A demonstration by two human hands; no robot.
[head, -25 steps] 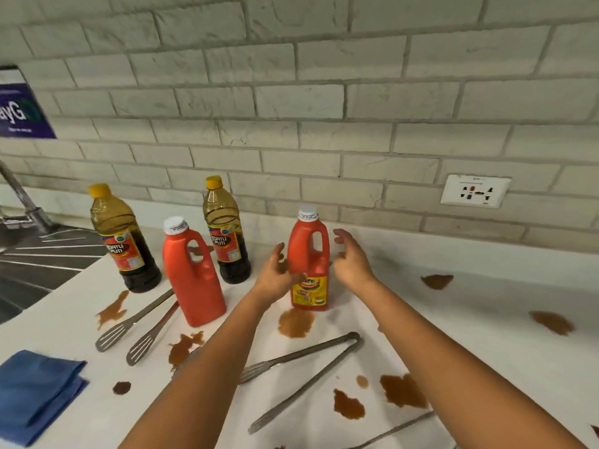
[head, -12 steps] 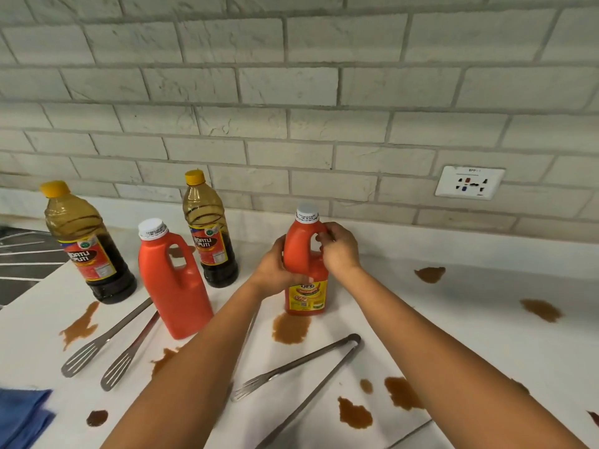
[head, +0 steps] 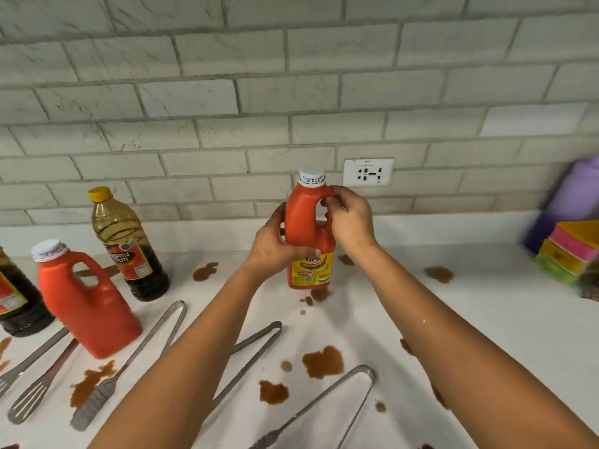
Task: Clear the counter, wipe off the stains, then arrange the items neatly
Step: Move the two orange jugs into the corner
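A red ketchup jug (head: 306,218) with a white cap and yellow label is held above the white counter (head: 470,319), off the surface. My left hand (head: 272,247) wraps its left side and my right hand (head: 350,218) grips its handle. A second red jug (head: 87,303) stands at the left. Beside it is a vinegar bottle (head: 128,244) with a yellow cap, and another dark bottle (head: 16,303) is cut off by the left edge. Brown stains (head: 322,361) spot the counter.
Several metal tongs (head: 162,345) lie on the near counter, one pair (head: 324,403) in front of my right arm. A stack of coloured sponges (head: 570,251) and a purple container (head: 573,196) stand at the right. A wall socket (head: 368,172) sits behind the jug.
Both hands closed on the ketchup jug and lifted it off its stain. The view has swung right, so the blue cloth and sink have left the frame.
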